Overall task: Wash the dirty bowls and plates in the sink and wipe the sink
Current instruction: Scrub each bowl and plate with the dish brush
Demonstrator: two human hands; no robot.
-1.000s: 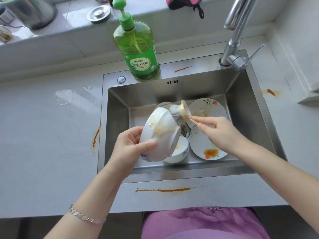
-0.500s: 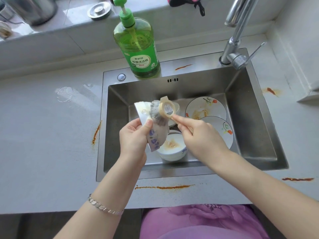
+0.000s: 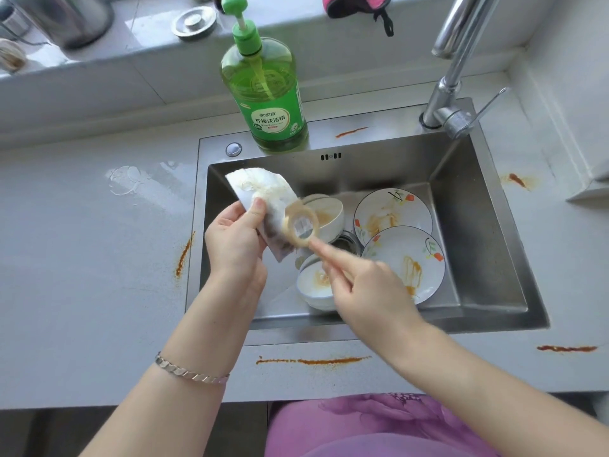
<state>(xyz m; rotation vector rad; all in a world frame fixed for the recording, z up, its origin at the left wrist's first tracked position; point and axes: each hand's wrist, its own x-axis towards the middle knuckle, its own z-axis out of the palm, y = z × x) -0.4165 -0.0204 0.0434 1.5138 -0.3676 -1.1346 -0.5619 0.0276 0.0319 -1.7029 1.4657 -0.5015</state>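
The bowl is gripped tilted over the sink by the left hand, presenting its soiled surface to the brush, which is pinched in the right hand.

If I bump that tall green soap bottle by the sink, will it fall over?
Maybe: the tall green plastic soap bottle is narrow and stands on the steel sink's rim. It looks nearly full, so probably heavy and steadier.
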